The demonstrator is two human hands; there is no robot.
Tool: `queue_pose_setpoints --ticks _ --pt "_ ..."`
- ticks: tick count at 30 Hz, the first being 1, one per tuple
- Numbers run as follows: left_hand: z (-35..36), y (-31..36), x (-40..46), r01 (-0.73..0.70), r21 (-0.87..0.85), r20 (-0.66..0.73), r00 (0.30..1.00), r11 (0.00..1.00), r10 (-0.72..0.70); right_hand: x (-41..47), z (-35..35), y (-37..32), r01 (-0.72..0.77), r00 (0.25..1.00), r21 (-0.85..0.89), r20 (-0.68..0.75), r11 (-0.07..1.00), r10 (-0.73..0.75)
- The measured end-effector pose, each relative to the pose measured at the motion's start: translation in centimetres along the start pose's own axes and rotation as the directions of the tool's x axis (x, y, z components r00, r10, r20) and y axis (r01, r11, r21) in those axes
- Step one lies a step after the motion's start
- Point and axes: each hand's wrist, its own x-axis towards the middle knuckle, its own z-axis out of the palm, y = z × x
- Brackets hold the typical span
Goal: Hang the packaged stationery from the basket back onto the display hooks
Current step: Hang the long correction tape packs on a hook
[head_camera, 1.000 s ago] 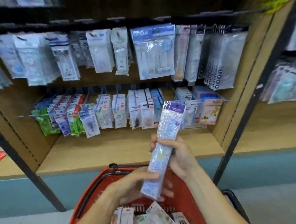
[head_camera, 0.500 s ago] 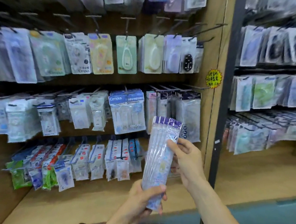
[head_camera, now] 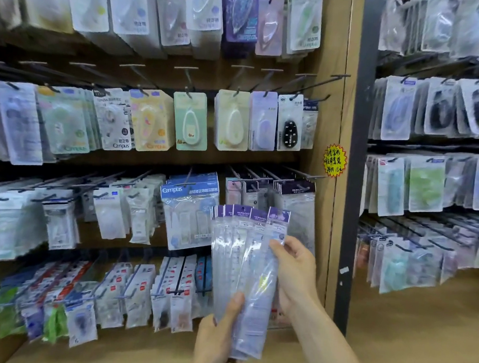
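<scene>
A fanned stack of several long clear packets with purple header cards [head_camera: 245, 269] is held upright in front of the display. My left hand [head_camera: 219, 338] grips the stack's lower end, thumb on its front. My right hand [head_camera: 294, 270] holds the right edge, fingers curled round the side. Just behind and above hang matching purple-headed packets [head_camera: 296, 205] on display hooks [head_camera: 304, 176] in the third row down, at its right end. The basket is out of view.
Rows of hooks filled with correction-tape packs cover the wooden bay, with a blue Campus pack [head_camera: 188, 209] left of the stack. A black upright post [head_camera: 357, 161] and a yellow price sticker [head_camera: 334, 160] stand on the right. A wooden shelf [head_camera: 164, 349] lies below.
The view has tilted up from the red basket to the hook rows. The packets have risen toward the shelf and fanned out, with both hands still holding them.
</scene>
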Motion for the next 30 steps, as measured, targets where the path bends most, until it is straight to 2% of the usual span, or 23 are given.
queue_pose_setpoints --ticks 5,10,15,18,23,27,30 --pt "-0.1 -0.5 1.0 -0.028 -0.007 -0.071 0.997 1.0 0.027 3.1 -0.4 -1.6 0.019 0.999 -0.053 -0.043 0.998 -0.022" --pt "-0.9 -0.5 1.4 -0.071 -0.065 -0.078 0.995 0.995 0.066 5.6 0.4 -2.4 0.245 0.963 -0.286 -0.04 0.926 -0.268" --pt "-1.9 -0.3 2.0 -0.074 -0.066 -0.068 0.995 0.995 0.07 5.9 1.5 -2.4 0.336 0.931 -0.411 0.01 0.848 -0.364" --pt "-2.4 -0.2 2.6 -0.035 -0.078 -0.043 0.999 0.996 0.032 5.6 1.8 -2.1 0.335 0.932 -0.417 0.011 0.845 -0.364" --pt "-2.6 0.2 2.7 -0.048 -0.092 -0.007 0.999 0.995 0.048 4.6 1.5 -1.7 0.378 0.9 -0.394 -0.055 0.838 -0.432" --pt "-2.6 0.6 3.0 -0.034 -0.134 0.033 0.999 0.99 0.039 5.3 1.6 -2.0 0.397 0.899 -0.406 -0.006 0.823 -0.437" --pt "-2.6 0.6 3.2 -0.035 -0.159 0.053 0.998 0.987 0.044 5.2 1.6 -1.8 0.452 0.872 -0.407 0.014 0.794 -0.489"
